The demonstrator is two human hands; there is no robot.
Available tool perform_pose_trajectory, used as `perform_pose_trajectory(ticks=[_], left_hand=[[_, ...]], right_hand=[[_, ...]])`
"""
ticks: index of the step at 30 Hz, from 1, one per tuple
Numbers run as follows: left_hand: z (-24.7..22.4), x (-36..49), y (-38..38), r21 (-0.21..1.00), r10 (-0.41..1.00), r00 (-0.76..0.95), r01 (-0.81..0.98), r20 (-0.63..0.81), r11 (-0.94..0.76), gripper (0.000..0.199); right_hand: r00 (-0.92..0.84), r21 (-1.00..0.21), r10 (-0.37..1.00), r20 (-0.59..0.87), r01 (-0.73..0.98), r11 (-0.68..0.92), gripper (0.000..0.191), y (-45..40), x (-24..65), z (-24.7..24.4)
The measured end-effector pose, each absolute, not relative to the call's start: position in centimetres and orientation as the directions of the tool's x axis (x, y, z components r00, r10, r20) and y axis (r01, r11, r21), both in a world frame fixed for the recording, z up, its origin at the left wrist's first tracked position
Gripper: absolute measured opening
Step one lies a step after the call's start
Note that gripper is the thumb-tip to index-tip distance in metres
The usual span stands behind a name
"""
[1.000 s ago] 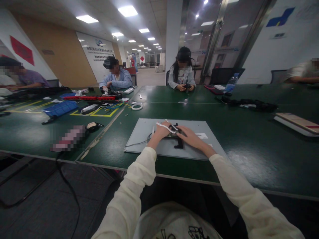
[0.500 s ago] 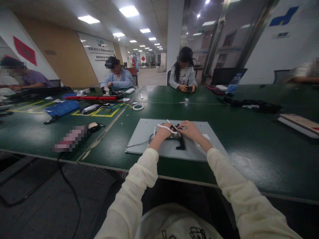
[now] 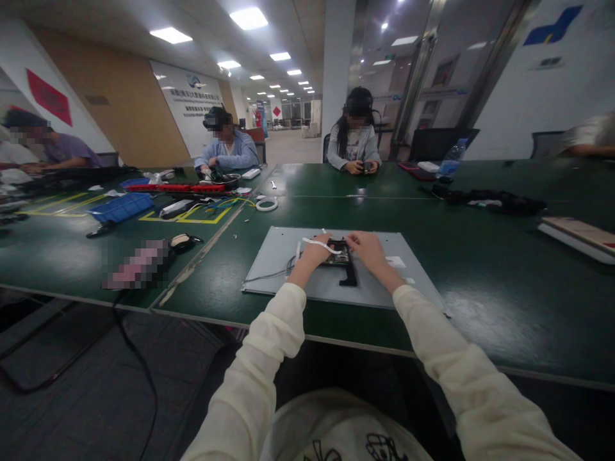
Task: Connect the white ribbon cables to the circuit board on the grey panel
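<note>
On the grey panel (image 3: 271,253), the circuit board (image 3: 341,259) is apparently being adjusted — whether fingers of the left hand (image 3: 316,253) or right hand (image 3: 368,248) grasp it cannot be told; steady bracing seems needed next.

Worktop (image 3: 490,269): dark green, yellow tape lines (image 3: 202,223) marking rectangles. Panel (image 3: 271,256): pale grey-blue. Bracket (image 3: 348,278): black. Circuit board (image 3: 339,258): seems dark with pale specks, too small to be sure. Flat strip (image 3: 323,244): white. Cable (image 3: 264,278): grey. Sleeves (image 3: 271,326): plain cream. Shirt front (image 3: 331,416): off-white, black line drawings. Bin (image 3: 122,209): blue. Ring-shaped roll (image 3: 266,209): white. Bottle (image 3: 449,166): clear, blue label. Wall hanging (image 3: 48,96): red.
</note>
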State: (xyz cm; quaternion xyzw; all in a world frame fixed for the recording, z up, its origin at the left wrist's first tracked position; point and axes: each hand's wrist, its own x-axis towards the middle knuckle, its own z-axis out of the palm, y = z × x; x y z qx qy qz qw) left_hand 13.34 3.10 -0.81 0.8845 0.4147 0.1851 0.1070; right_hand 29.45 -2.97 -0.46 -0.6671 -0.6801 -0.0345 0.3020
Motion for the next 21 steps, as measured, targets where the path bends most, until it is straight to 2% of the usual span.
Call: perform_pose_trajectory(ticks=[4, 8, 13, 16, 21], left_hand=[[-1.3, 13.4, 3.4, 0.364, 0.745, 0.599, 0.650, 0.295, -0.667, 0.041], [-1.6, 13.4, 3.5, 0.363, 0.735, 0.601, 0.639, 0.316, -0.678, 0.040], [-1.3, 13.3, 3.2, 0.373, 0.754, 0.595, 0.657, 0.277, -0.655, 0.040], [-1.3, 13.3, 3.3, 0.369, 0.755, 0.597, 0.660, 0.272, -0.655, 0.041], [-1.5, 13.2, 3.4, 0.361, 0.740, 0.600, 0.646, 0.303, -0.672, 0.043]], right_hand=[[0.144, -0.522, 0.900, 0.411, 0.847, 0.103, 0.023, -2.8, 29.7, -0.9], [0.195, -0.598, 0.877, 0.439, 0.792, 0.123, 0.023, -2.6, 29.9, -1.2], [0.141, -0.535, 0.859, 0.492, 0.827, 0.171, 0.029, -2.6, 29.9, -1.2], [0.030, -0.453, 0.885, 0.464, 0.867, 0.208, 0.039, -2.7, 30.0, -1.5], [-0.006, -0.416, 0.905, 0.426, 0.887, 0.201, 0.037, -2.7, 30.2, -1.9]])
